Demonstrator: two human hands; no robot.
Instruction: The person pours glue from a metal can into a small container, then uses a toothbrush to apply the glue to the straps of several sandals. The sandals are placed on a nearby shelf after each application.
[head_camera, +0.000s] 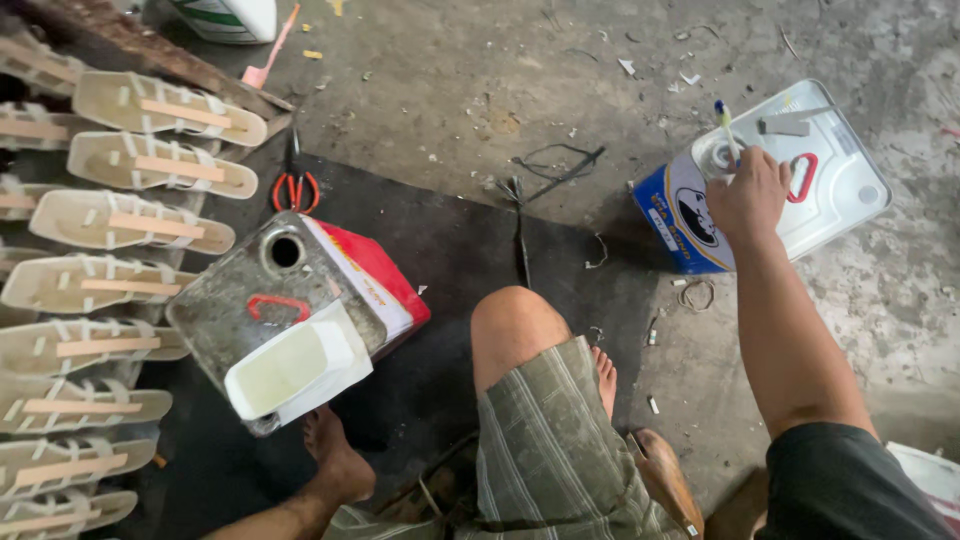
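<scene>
The right hand (748, 192) reaches far right to a blue-and-white can (800, 200) lying flat on the concrete; its fingers are pinched together on a brush (726, 130) whose handle sticks up out of the can's round opening (716, 155); a red handle (803, 177) lies on the can's top just right of the hand. The left hand is not in view; only a forearm shows at the near edge.

A second can (290, 310), grey-topped with red sides, sits left of centre on a dark mat (470, 250), tilted, its hole open; a white tray (297, 368) of pale liquid rests on its near corner, overhanging the edge. Red scissors (296, 188) lie just beyond it at the mat's far edge. Soles (150, 220) in rows fill the left side, close against the grey can. The person's knee (515, 320) and bare feet take the near middle; between the two cans the mat and concrete lie open but for wire scraps (555, 170) and litter.
</scene>
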